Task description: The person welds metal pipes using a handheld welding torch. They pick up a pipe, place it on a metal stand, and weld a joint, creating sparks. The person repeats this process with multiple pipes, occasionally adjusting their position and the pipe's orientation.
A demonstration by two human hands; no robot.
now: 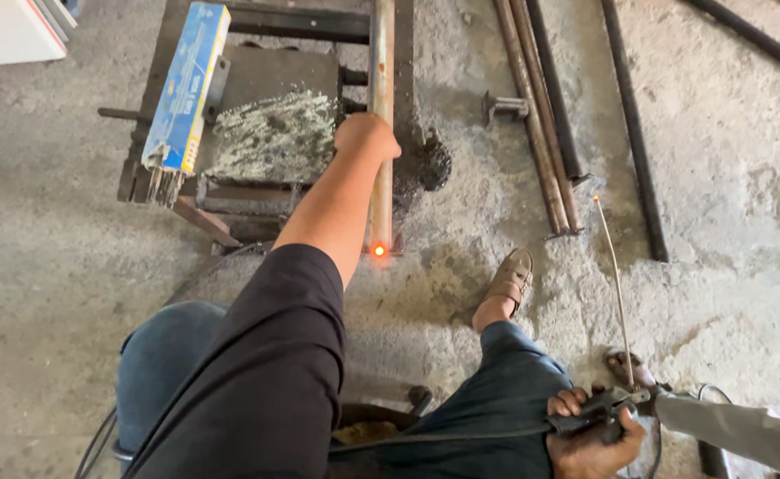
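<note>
- Two hands in view, both occupied.
- Our left hand (365, 135) is closed around a long rusty steel pipe (381, 80), which lies lengthwise over a dark metal frame (257, 22) on the concrete floor (44, 257).
- Near end of the pipe shows a small orange glowing spot (378, 250).
- Our right hand (592, 436) grips a dark electrode holder (605, 410) beside our knee; a thin welding rod (617, 293) rises from it, tip well apart from the pipe.
- Blue box of rods (184, 84) leans on the frame's left side.
- Several rusty bars (541, 115) lie on the floor to the right.
- One sandalled foot (510, 279) rests just right of the pipe's end.
</note>
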